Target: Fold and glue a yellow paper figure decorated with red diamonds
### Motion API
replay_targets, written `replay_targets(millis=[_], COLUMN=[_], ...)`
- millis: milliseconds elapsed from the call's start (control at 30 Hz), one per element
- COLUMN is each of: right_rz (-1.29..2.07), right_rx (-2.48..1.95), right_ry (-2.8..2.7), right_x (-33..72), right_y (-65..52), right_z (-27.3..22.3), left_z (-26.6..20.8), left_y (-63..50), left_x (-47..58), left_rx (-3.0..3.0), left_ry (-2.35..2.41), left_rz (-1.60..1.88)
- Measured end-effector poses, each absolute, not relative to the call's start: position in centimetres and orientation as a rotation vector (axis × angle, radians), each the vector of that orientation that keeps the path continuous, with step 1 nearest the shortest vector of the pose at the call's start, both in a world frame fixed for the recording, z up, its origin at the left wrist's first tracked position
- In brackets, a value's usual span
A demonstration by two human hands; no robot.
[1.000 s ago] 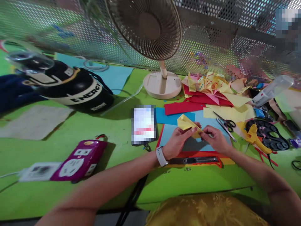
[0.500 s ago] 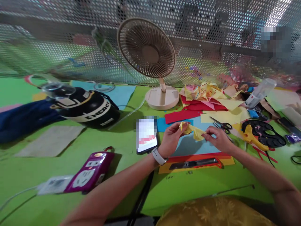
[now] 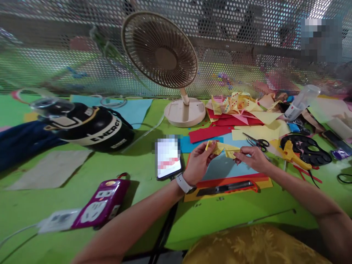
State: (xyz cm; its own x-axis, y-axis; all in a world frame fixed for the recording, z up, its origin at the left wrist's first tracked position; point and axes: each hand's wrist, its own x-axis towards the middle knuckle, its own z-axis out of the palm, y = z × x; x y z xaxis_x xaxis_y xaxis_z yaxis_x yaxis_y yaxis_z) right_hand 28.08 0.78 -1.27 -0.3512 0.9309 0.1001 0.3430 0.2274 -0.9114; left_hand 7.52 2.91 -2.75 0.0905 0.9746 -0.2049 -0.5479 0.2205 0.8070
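A small piece of folded yellow paper [image 3: 220, 147] is stretched between my two hands. My left hand [image 3: 198, 161], with a white-strapped watch at the wrist, pinches its left part. At the paper's right end, the fingertips of my right hand [image 3: 251, 158] are closed on it. Below the hands lies a light blue sheet [image 3: 222, 168] on top of red and orange sheets. An orange-and-black box cutter [image 3: 228, 188] rests along their near edge. Just left of my left hand is a lit phone [image 3: 168, 157].
A fan [image 3: 166, 58] stands at the back. Scissors [image 3: 257, 142], a yellow glue gun [image 3: 294, 156] and a clear bottle [image 3: 302, 102] are at the right, with paper scraps behind. A black jug [image 3: 101, 128] and a purple power strip [image 3: 103, 201] occupy the left.
The yellow paper's right part has gone from hanging down to being held more level. Both hands stay on it. The whole view has shifted slightly.
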Motion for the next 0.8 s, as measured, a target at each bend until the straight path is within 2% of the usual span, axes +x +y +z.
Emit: replay_targets(millis=[233, 500, 567, 733, 800], right_rz=[1.318, 1.300, 1.257, 0.882, 0.881], right_rx=[-1.180, -1.299, -1.297, -1.317, -1.327], right_ry=[-1.650, -1.645, -1.685, -1.848, -1.919], right_x=[28.8, 28.7, 28.9, 28.7, 28.3], right_y=[1.4, 1.1, 1.1, 0.7, 0.4], right_z=[-1.0, -0.8, -0.3, 0.5, 0.3], left_z=[-2.9, -2.8, -2.6, -2.3, -2.2], left_y=[2.7, 2.6, 2.8, 2.8, 2.5], left_x=[7.3, 7.2, 7.0, 6.9, 7.0], left_rx=[0.767, 0.927, 0.960, 0.982, 0.940], left_ry=[0.894, 0.781, 0.789, 0.810, 0.771], left_rz=[1.233, 1.243, 1.271, 1.270, 1.246])
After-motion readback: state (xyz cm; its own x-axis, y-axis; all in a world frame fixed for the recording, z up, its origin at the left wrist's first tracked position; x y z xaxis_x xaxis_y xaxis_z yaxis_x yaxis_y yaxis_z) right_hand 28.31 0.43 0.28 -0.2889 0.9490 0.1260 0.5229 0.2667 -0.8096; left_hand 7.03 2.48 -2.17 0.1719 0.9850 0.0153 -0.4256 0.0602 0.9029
